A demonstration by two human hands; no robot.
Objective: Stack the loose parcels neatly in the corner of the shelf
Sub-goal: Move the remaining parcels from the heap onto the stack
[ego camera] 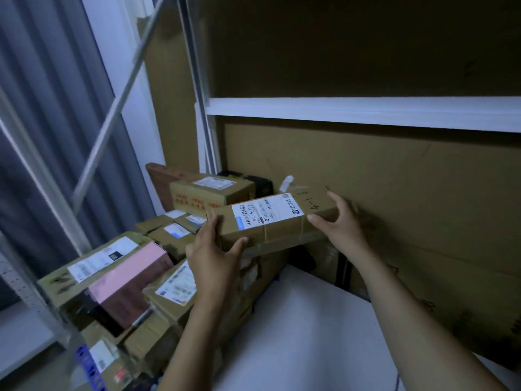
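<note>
partly done: piled parcels (93,263) sit at lower left; left hand (214,249) and right hand (342,221) clamp opposite ends of a long parcel (270,221) at centre frame, not yet placed.

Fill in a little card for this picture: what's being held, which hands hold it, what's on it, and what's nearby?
held thing: long parcel, brown cardboard
left hand: grips the parcel's left end
right hand: grips the parcel's right end
on top of it: white barcode label and handwritten 4-1
just behind it: parcel with red print
lower left: pink box, lying flat
background: cardboard sheet at the back of the shelf
</note>
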